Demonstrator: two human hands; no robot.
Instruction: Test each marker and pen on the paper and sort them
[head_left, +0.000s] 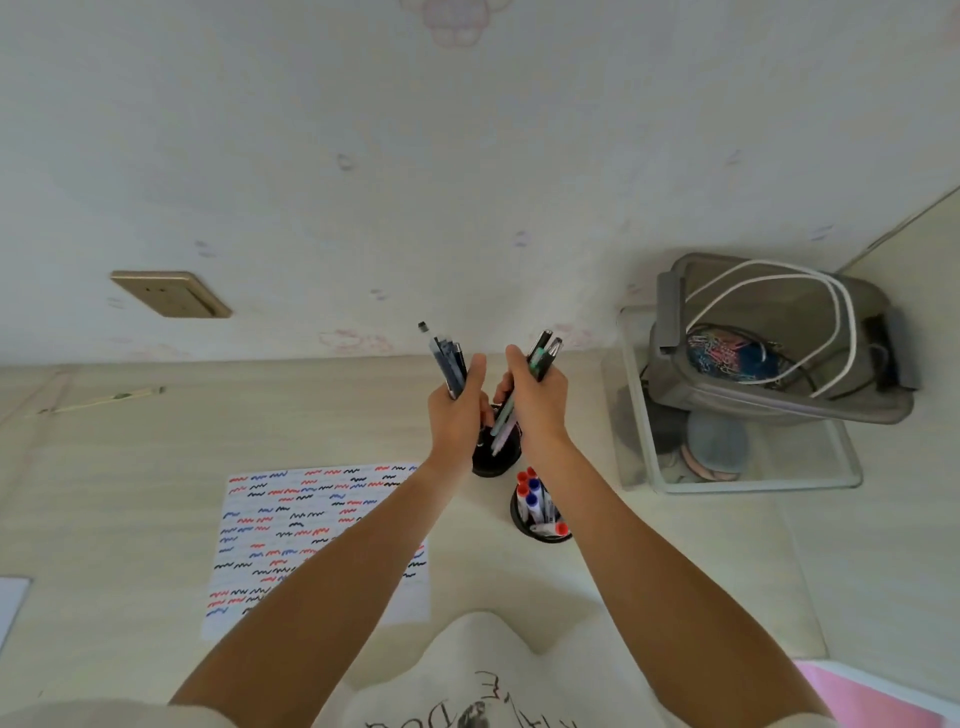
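My left hand (457, 410) grips a bunch of dark pens (445, 358) that stick up above its fist. My right hand (535, 400) grips another bunch of pens (543, 353), dark and pale green, whose lower ends reach down toward a black pen cup (493, 462) just under both hands. A second black cup (540, 512) to the right and nearer me holds markers with red and blue caps. The white paper (311, 519), covered in red, blue and black squiggles, lies on the desk to the left, partly under my left forearm.
A clear box (737, 467) at the right holds a grey lidded container (779, 332) with a white cable. The wall with a brass socket plate (171, 293) rises behind the desk. A pink sheet (872, 691) lies at the lower right, a white sheet edge (10, 603) at far left.
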